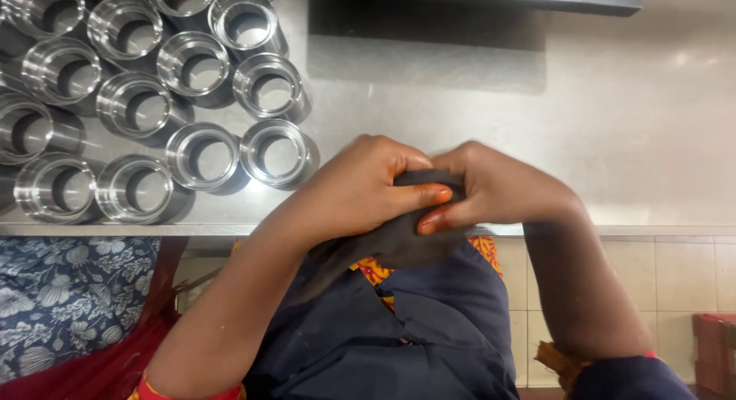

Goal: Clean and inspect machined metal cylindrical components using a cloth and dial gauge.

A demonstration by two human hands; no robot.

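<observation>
Both hands, left hand [360, 189] and right hand [491, 189], are pinching a dark cloth [406, 243] in tight grips at centre frame, possibly wrapping something hidden. Steel rings [203, 155] are crowding the tabletop [613, 109] upper left.

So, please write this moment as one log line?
left hand + right hand: both hold dark cloth | metal rings: on steel table, untouched

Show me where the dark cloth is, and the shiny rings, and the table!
Cloth [399, 243]: head view, on the fold hanging below both hands.
Rings [201, 156]: head view, on the rim of a near ring.
Table [613, 124]: head view, on its bare steel top.
</observation>
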